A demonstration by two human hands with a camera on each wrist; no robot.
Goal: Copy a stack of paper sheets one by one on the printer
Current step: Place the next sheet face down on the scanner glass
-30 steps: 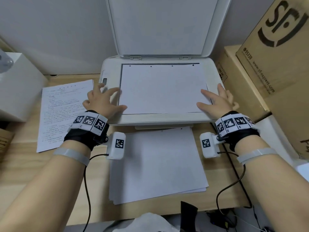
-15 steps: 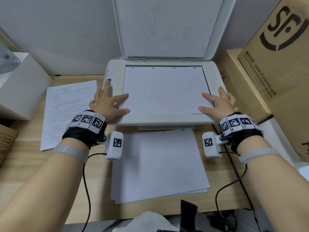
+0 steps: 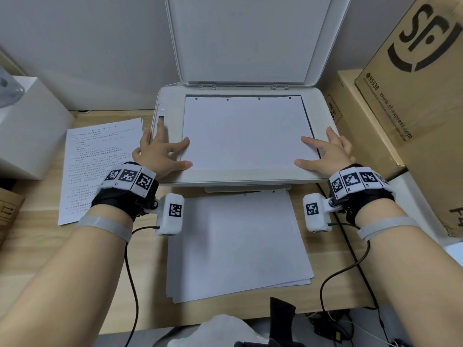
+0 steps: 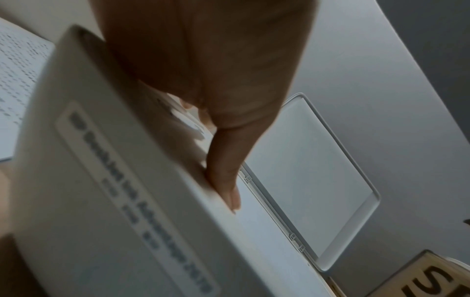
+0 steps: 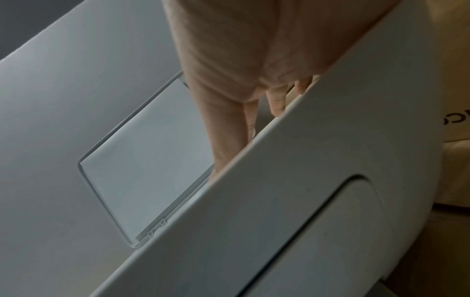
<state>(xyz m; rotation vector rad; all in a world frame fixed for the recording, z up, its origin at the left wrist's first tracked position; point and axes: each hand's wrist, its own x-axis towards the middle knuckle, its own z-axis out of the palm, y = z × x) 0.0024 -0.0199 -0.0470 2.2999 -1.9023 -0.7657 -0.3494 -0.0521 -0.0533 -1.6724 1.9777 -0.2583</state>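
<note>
A white printer (image 3: 172,180) sits at the back of the desk with its scanner lid (image 3: 246,38) raised. A blank sheet (image 3: 246,132) lies flat on the scanner bed. My left hand (image 3: 162,151) rests spread on the printer's left edge, thumb and one finger touching the sheet's left side, another finger stretched along the control strip. My right hand (image 3: 325,152) lies spread on the sheet's right edge. A stack of white sheets (image 3: 235,246) lies on the desk in front of the printer. In the wrist views the left hand (image 4: 223,160) and right hand (image 5: 229,120) lie flat on the printer.
A printed page (image 3: 100,166) lies on the desk left of the printer. Cardboard boxes (image 3: 411,91) stand close on the right, a white box (image 3: 27,126) on the left. Cables (image 3: 350,271) run over the desk's front right.
My left hand has slid forward along the printer's left edge, one finger now reaching up the control strip. The right hand has hardly moved. The camera has drawn a little closer.
</note>
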